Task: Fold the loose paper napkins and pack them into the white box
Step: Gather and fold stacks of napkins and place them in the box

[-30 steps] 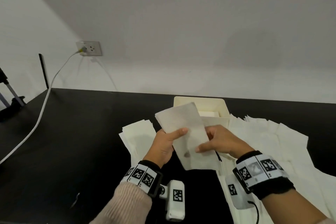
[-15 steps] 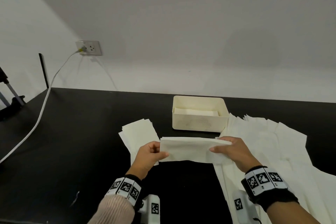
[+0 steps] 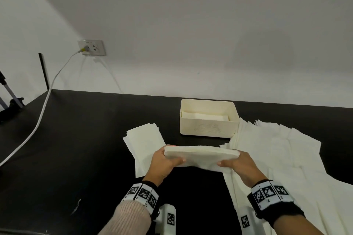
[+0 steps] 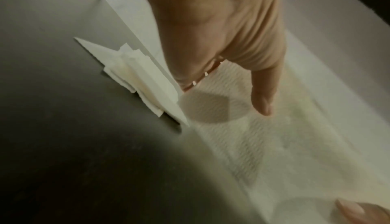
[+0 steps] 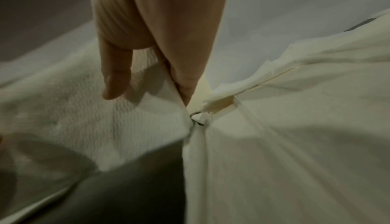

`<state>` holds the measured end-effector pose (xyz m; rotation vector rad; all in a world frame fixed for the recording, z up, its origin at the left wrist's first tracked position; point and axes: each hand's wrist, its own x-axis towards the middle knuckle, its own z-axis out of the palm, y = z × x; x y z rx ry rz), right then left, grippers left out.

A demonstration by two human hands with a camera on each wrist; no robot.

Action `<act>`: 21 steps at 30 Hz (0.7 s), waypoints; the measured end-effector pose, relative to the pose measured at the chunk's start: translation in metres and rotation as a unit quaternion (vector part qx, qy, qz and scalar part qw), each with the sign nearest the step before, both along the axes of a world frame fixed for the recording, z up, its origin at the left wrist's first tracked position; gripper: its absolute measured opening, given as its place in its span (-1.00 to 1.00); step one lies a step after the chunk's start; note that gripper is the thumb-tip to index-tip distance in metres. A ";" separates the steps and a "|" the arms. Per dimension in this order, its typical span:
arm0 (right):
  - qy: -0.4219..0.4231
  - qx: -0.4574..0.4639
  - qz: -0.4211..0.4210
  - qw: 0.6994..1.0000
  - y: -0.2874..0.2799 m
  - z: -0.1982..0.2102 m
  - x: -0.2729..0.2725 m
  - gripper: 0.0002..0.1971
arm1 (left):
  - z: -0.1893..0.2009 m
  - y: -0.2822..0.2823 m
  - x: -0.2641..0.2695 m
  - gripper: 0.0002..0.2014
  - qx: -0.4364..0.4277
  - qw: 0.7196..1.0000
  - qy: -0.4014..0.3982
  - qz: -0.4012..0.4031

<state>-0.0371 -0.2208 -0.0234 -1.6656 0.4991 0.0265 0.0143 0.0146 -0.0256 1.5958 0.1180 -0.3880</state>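
I hold a folded white napkin (image 3: 200, 155) level above the black table (image 3: 86, 139), in front of the white box (image 3: 208, 127). My left hand (image 3: 165, 162) pinches its left end, thumb on top. My right hand (image 3: 239, 165) pinches its right end. The box is open at the top, and folded napkins (image 3: 205, 116) lie inside it. In the left wrist view my left hand's thumb (image 4: 262, 97) lies on the napkin (image 4: 274, 144). The right wrist view shows my right hand's thumb (image 5: 115, 77) on the napkin (image 5: 94, 119), with the fingers beneath.
A small stack of folded napkins (image 3: 144, 143) lies left of my hands. A wide spread of loose napkins (image 3: 282, 158) covers the table to the right. A white cable (image 3: 44, 107) runs from the wall socket (image 3: 91, 47) across the table's left end.
The napkin was held upright in front of the box. Both hands have turned it flat and lengthwise, folded it narrower, and brought it down nearer the table.
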 end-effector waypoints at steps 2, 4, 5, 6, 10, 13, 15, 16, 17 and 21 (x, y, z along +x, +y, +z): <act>0.024 -0.017 0.015 0.999 0.002 -0.008 -0.001 -0.59 | -0.003 -0.003 -0.001 -0.59 0.032 0.999 -0.017 -0.012; 0.036 -0.018 0.015 0.999 0.006 -0.014 -0.001 -0.61 | -0.007 -0.008 -0.002 -0.52 0.045 0.999 -0.017 -0.011; 0.036 -0.019 0.010 0.999 0.008 -0.014 -0.001 -0.64 | -0.009 -0.010 -0.002 -0.52 0.047 0.999 -0.017 -0.009; 0.030 -0.019 0.007 0.999 0.010 -0.014 0.000 -0.68 | -0.009 -0.010 -0.001 -0.55 0.043 0.999 -0.021 -0.009; 0.006 -0.012 0.014 1.000 0.007 -0.003 0.005 -0.75 | -0.004 -0.003 0.002 -0.66 0.014 0.999 -0.049 -0.018; 0.013 -0.032 0.025 0.999 0.001 -0.004 0.003 -0.77 | -0.005 0.008 0.006 -0.62 0.007 0.999 -0.048 -0.019; 0.031 -0.041 0.032 0.998 -0.001 -0.009 0.002 -0.74 | -0.010 0.011 0.009 -0.57 0.017 0.999 -0.019 -0.042; 0.035 -0.041 0.036 0.998 0.000 -0.010 0.002 -0.72 | -0.012 0.010 0.009 -0.56 0.031 0.998 -0.004 -0.051; 0.037 -0.040 0.039 0.998 0.002 -0.011 0.002 -0.73 | -0.014 0.009 0.009 -0.55 0.049 0.997 0.008 -0.053; 0.022 -0.043 0.030 0.998 0.007 -0.008 0.011 -0.80 | -0.017 0.004 0.012 -0.45 0.066 0.997 0.019 -0.017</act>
